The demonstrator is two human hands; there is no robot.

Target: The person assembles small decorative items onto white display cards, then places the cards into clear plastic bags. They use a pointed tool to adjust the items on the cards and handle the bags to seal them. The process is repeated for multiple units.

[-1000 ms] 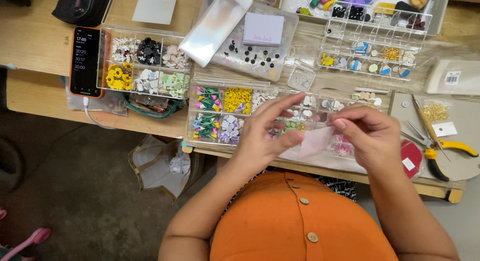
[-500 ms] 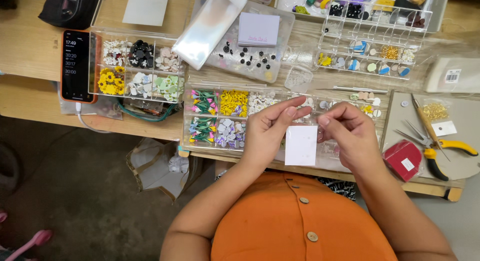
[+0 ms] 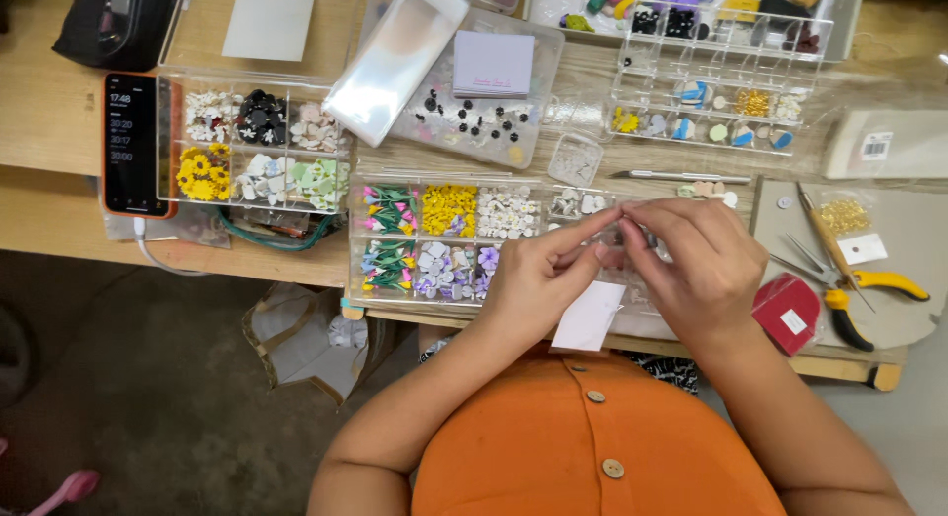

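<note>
My left hand (image 3: 538, 274) and my right hand (image 3: 696, 264) meet fingertip to fingertip above a clear compartment box of small flower charms (image 3: 444, 241). Between the fingertips is something tiny and pale that I cannot make out. A small white card (image 3: 590, 317) hangs below the hands, seemingly held from under my left hand. Both hands hover over the right end of the box, near the table's front edge.
A second bead box (image 3: 259, 151) and a phone (image 3: 133, 143) lie at left. A lidded tray with a lilac pad (image 3: 494, 65) and another organiser (image 3: 711, 106) sit behind. Yellow-handled pliers (image 3: 859, 289), tweezers, a red piece (image 3: 787, 314) and a gold-bead bag (image 3: 842, 216) are at right.
Both hands have moved up and slightly away from my body, closing together. The white card, held flat between them before, now hangs lower beneath the left hand.
</note>
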